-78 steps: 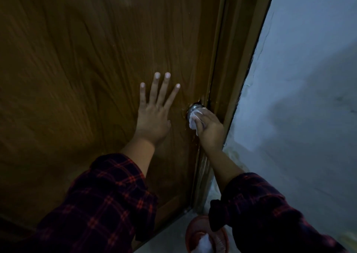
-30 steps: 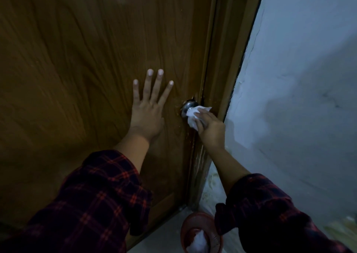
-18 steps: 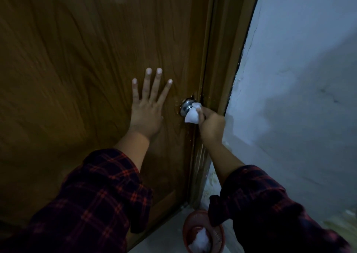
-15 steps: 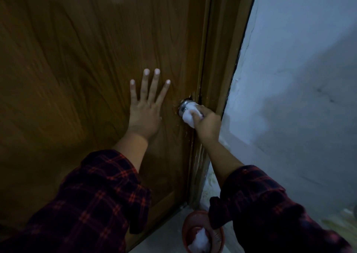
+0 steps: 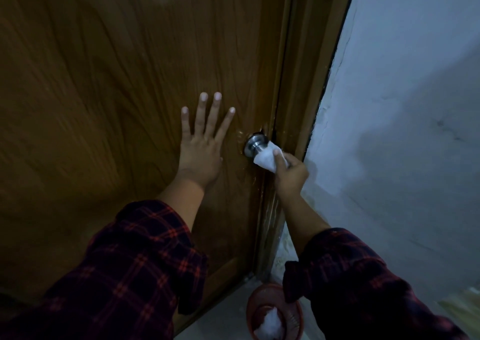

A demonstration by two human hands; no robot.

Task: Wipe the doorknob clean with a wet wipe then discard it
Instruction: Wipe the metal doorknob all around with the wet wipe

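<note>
1. Slid off the shiny metal since half a second back: wet wipe (image 5: 265, 158), now bunched on the knob's front end, with the silver neck of the doorknob (image 5: 254, 145) bare again.
2. Same spot as before for the left hand (image 5: 198, 155): flat on the brown door (image 5: 104, 92), fingers spread wide, holding nothing, just beside the knob but apart from it.
3. Right of that, doorknob near the door's edge, close to the frame (image 5: 306, 79).
4. Right hand (image 5: 289, 174) pinching the white wipe, fingers curled tight round it, wipe pressed on the knob.
5. Further right, plain grey wall (image 5: 402, 131).
6. Down low, between the sleeves, small red bin (image 5: 275, 313) on the floor with something white inside; cannot tell what.
7. How far along, as a guess: wiping under way, maybe near the end, since much of the knob looks shiny. Cannot tell if truly clean in this dim light.
8. Left to do: finish rubbing, lift the wipe away, drop it in the bin below. Not thrown away yet.
9. Count: two hands, one wipe in hand, one doorknob, one door, one bin, two checked sleeves (image 5: 135, 269).
</note>
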